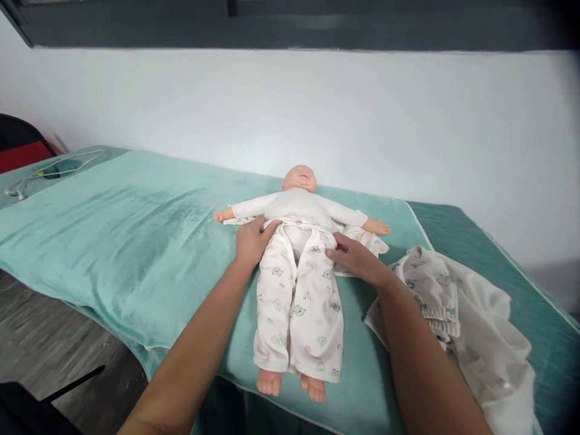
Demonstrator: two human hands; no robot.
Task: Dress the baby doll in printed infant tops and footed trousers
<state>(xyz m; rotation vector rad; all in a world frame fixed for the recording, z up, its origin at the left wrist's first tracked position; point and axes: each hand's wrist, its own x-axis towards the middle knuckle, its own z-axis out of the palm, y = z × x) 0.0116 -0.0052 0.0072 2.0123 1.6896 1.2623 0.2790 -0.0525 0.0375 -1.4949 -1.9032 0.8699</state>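
A baby doll (299, 180) lies on its back, arms spread, in a white long-sleeved top (296, 206). White baby pants (312, 302) with small animal prints cover its legs, and its bare feet stick out below the cuffs. At the doll's waist, my left hand (254, 243) pinches the waistband of the pants on the left side. My right hand (357, 258) grips the same waistband on the right, thumb and fingers closed on the cloth. A piece of printed white cloth (374, 241) shows under the doll, beyond my right hand.
White clothes (475, 320), some printed, lie heaped on the right of the green cover (113, 229). A pale cable (67, 163) rests at the far left. Behind the bed stands a white wall (290, 103); a red and black chair (22, 145) is at left.
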